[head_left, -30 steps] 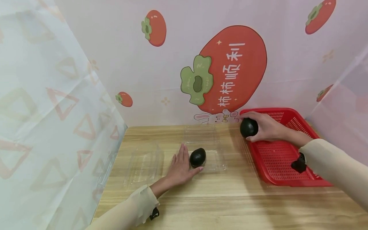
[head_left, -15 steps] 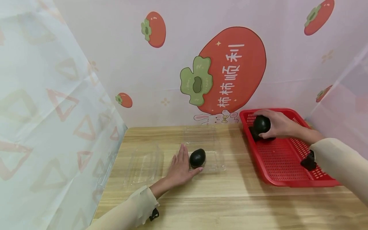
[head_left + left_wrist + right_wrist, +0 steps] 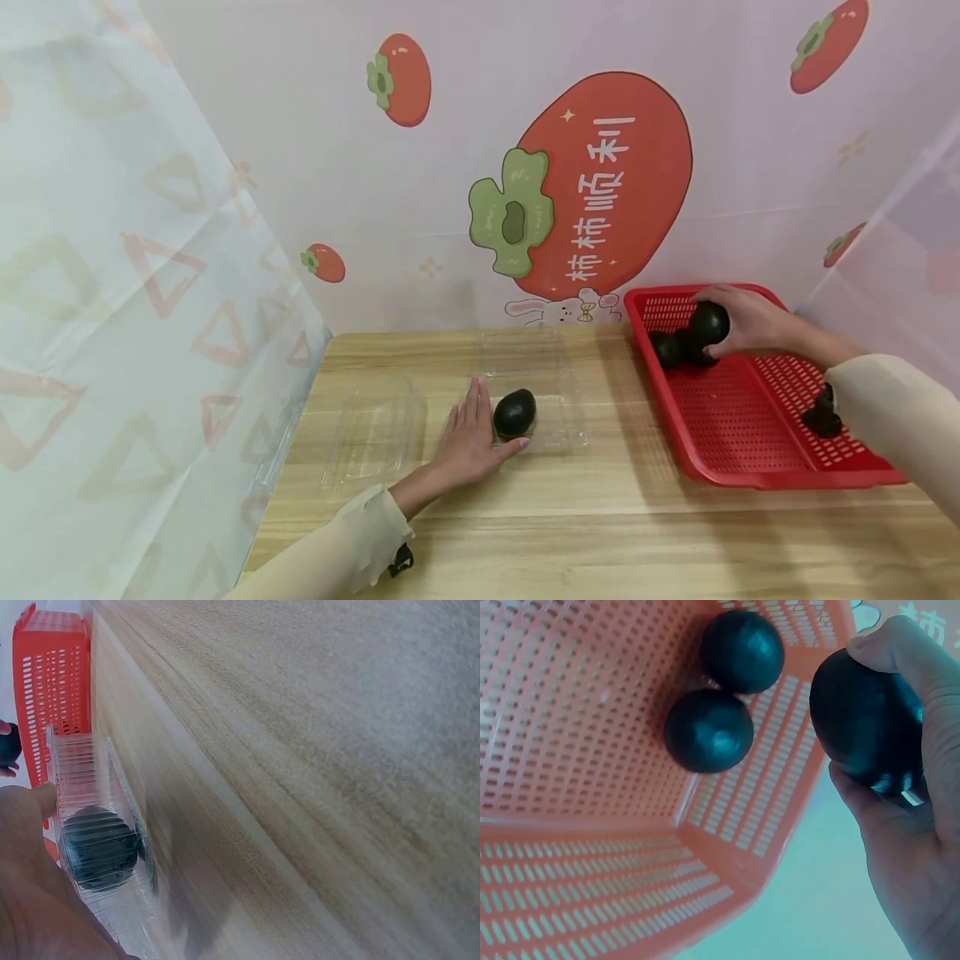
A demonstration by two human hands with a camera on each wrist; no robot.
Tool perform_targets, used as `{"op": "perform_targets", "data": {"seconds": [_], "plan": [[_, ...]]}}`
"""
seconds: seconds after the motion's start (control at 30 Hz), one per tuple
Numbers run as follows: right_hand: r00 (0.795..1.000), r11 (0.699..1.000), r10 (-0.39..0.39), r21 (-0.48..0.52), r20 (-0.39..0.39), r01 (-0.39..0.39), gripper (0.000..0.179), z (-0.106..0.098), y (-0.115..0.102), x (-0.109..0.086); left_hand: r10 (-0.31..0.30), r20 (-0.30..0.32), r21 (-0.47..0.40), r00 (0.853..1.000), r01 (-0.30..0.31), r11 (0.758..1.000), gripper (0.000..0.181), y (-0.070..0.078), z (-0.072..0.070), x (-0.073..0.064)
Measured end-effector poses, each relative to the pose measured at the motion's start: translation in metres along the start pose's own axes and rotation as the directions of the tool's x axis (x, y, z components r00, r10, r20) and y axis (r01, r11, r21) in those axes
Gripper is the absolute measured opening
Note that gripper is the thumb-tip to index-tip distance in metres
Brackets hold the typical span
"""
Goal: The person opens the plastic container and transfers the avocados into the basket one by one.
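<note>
My right hand (image 3: 750, 323) holds a dark, glossy avocado (image 3: 708, 322) between thumb and fingers, above the back of the red plastic basket (image 3: 787, 480). Two more avocados lie together in the basket; the right wrist view shows one avocado (image 3: 742, 651) against another avocado (image 3: 709, 731). At the middle of the table, an avocado (image 3: 515, 413) sits in the left part of a clear plastic box (image 3: 561, 425), its lid (image 3: 521, 350) folded back. My left hand (image 3: 465, 442) rests along the box's left side, fingers straight, thumb at the front edge (image 3: 46, 799).
Another clear plastic box (image 3: 375, 429) stands left of my left hand. More clear plastic (image 3: 277, 442) shows at the table's left edge. A patterned sheet (image 3: 420, 183) hangs behind the wooden table (image 3: 540, 542), with sheets at both sides.
My right hand has moved right with its avocado, from the basket's left rim to over its inside, bringing the avocados there into view. The left hand has stayed in place.
</note>
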State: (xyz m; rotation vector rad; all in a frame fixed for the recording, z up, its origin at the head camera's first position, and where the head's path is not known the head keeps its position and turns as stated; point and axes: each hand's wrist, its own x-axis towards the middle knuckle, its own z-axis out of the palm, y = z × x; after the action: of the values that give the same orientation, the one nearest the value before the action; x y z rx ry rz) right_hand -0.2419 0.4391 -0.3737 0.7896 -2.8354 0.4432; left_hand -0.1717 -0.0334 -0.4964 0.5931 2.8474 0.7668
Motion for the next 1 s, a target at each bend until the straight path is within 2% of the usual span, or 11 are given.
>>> {"op": "perform_targets", "data": {"seconds": [0.23, 0.5, 0.7, 1.0], "plan": [[0.998, 0.999, 0.037, -0.023, 0.040, -0.036, 0.080, 0.001, 0.017, -0.006, 0.021, -0.010, -0.007, 1.000, -0.021, 1.000, 0.115, -0.003, 0.002, 0.000], [0.991, 0.994, 0.099, -0.057, 0.095, -0.093, 0.081, 0.001, 0.029, -0.009, 0.013, -0.021, 0.002, 1.000, -0.013, 1.000, 0.116, -0.008, 0.008, 0.002], [0.976, 0.985, 0.165, -0.081, 0.141, -0.155, 0.081, 0.005, 0.037, -0.010, 0.011, -0.001, -0.011, 1.000, -0.011, 1.000, 0.116, -0.005, 0.004, 0.000], [0.971, 0.983, 0.177, -0.083, 0.158, -0.166, 0.082, 0.014, 0.052, -0.016, 0.008, 0.008, 0.005, 1.000, -0.008, 1.000, 0.114, 0.000, 0.001, 0.000]]}}
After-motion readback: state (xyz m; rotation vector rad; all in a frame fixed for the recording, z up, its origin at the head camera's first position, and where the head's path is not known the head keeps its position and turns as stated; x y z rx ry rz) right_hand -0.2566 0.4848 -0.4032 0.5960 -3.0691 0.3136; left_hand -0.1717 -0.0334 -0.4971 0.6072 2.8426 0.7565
